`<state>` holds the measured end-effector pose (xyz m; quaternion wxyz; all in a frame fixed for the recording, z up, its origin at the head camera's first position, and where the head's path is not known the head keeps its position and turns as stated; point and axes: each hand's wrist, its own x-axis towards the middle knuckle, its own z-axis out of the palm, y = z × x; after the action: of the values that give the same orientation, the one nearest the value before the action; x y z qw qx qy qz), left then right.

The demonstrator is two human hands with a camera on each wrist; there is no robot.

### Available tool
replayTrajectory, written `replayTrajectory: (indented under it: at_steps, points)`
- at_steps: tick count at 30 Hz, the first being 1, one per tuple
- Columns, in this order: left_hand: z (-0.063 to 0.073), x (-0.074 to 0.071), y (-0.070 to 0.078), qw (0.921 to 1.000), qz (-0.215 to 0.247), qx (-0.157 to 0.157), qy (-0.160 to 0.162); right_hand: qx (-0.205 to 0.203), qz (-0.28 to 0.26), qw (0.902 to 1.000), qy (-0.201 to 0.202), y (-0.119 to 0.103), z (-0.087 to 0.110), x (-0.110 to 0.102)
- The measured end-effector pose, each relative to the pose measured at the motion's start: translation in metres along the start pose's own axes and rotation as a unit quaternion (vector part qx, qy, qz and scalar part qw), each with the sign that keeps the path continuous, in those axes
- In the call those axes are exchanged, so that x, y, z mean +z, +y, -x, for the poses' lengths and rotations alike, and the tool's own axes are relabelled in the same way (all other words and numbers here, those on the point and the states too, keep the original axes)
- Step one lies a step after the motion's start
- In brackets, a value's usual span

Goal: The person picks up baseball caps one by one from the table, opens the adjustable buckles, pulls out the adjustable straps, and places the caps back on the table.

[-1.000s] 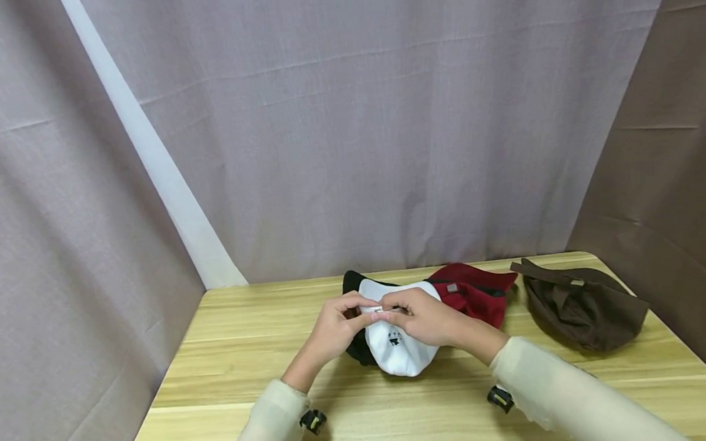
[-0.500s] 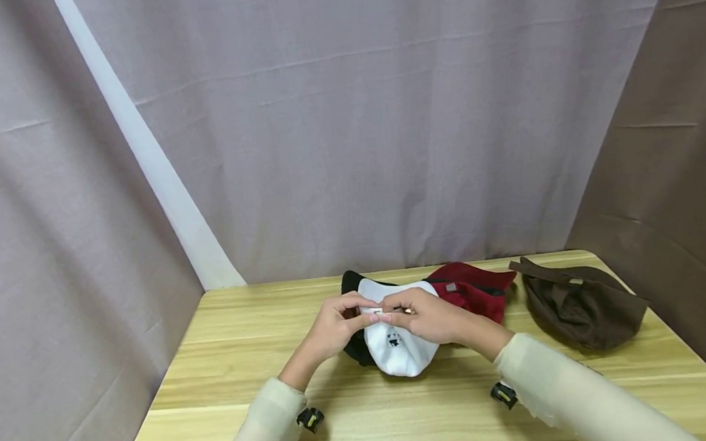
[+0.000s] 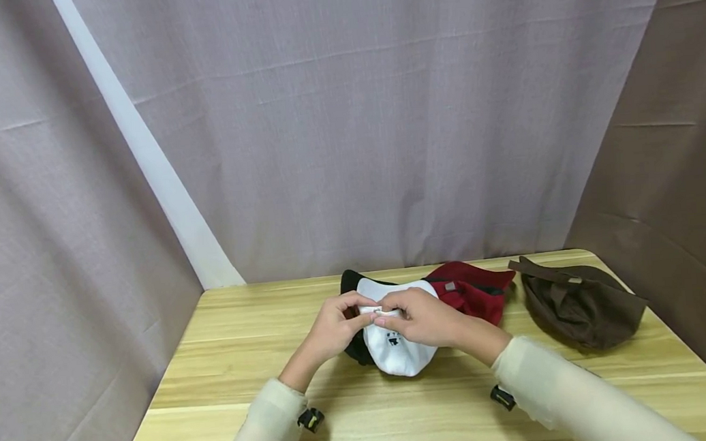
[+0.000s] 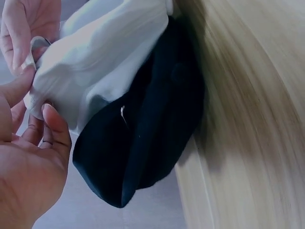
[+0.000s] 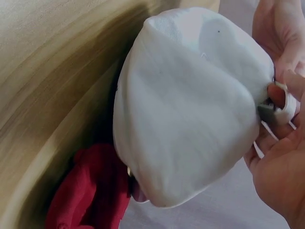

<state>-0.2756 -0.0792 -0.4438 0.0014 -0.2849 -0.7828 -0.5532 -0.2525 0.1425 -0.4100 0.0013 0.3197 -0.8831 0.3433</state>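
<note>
A white cap (image 3: pixel 400 362) with a small dark print is held between both hands, its back toward me in the head view. My left hand (image 3: pixel 328 328) pinches the cap's edge by the strap with thumb and fingers. The right hand (image 3: pixel 424 318) pinches the strap (image 5: pixel 289 109), which bends into a small loop beside a grey metal-looking buckle (image 5: pixel 267 113) in the right wrist view. Fingertips of the two hands nearly meet there. Behind the white cap, to its left, lies a black cap (image 4: pixel 138 138), partly covered by it.
A dark red cap (image 3: pixel 471 301) lies just right of the white one, partly behind the right hand. Further right, near the table's edge, sits a dark brown cap (image 3: pixel 587 310). The wooden table (image 3: pixel 246 364) meets a grey curtain (image 3: pixel 323 147) at the back.
Both hands stay at the white cap's strap. The right thumb and fingers have shifted slightly on it. The other caps have not moved.
</note>
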Motion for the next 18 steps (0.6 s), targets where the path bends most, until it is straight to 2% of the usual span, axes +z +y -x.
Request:
replayTrajectory:
  at_steps: [7,14,18]
  points:
    - [0.0002,0.0015,0.0026,0.9999,-0.012,0.001,0.002,0.005,0.031,0.9993,0.019,-0.0026,-0.0017,0.002]
    - [0.0009,-0.0005,0.0005,1.0,-0.005,0.006,0.001,-0.05,0.048,0.9971,0.032,-0.0032,-0.0024,0.0018]
    - [0.0011,-0.0015,0.0008,1.0,0.003,0.007,-0.004,-0.054,0.035,0.9975,0.03,-0.0039,-0.0023,0.0009]
